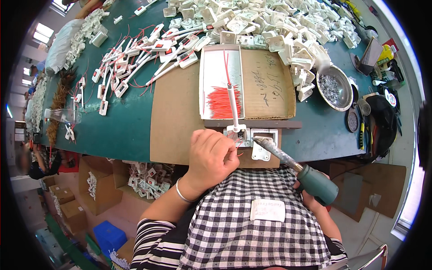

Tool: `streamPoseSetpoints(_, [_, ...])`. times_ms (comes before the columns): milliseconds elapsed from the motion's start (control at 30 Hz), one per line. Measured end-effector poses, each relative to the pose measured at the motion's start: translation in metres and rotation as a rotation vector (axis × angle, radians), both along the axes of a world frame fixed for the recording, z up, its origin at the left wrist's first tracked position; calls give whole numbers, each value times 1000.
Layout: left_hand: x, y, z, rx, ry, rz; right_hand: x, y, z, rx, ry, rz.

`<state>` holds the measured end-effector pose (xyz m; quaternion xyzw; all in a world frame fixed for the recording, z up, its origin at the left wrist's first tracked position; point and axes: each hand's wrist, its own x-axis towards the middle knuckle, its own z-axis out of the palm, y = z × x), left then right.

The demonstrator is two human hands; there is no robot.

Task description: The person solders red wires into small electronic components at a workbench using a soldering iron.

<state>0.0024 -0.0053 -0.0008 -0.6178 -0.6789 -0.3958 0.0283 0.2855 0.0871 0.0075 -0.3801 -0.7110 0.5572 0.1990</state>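
A green-topped workbench (121,139) is covered along its far side by a heap of white plastic housings (238,24). White tubular assemblies with red wires (120,88) are strewn to the left, beyond a clear plastic bottle (66,115) laid sideways. A brown cardboard sheet (175,126) is spread at the front edge; a metal bowl (347,93) is set to the right.

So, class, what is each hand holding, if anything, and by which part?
The right hand holds the soldering iron by its green handle. The left hand curls near a white fitting; whether it grips anything cannot be told.
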Motion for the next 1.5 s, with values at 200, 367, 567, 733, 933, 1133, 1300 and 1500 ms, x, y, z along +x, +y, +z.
streamPoseSetpoints(200, [-1,2,-4,-46,-83,-9,2,4,-20,295,76,135])
streamPoseSetpoints(367, [-4,-1,-2,-64,-167,-46,2,2,-21,361,-3,181])
streamPoseSetpoints(567, [-4,0,-3,-78,-180,-46,-5,1,-21,333,-29,134])
streamPoseSetpoints(733, [-3,1,-4,-70,-184,-46,-5,5,-20,487,-59,244])
streamPoseSetpoints(933, [-3,1,-5,-61,-198,-53,1,5,-26,420,-6,230])
streamPoseSetpoints(1133, [-3,1,-5,-59,-208,-45,13,3,-30,291,-86,156])
streamPoseSetpoints(1300, [-4,0,-4,-98,-197,-61,1,-1,-17,54,151,84])
streamPoseSetpoints(1500, [-4,0,-3,-95,-199,-54,1,-1,-16,283,-93,124])
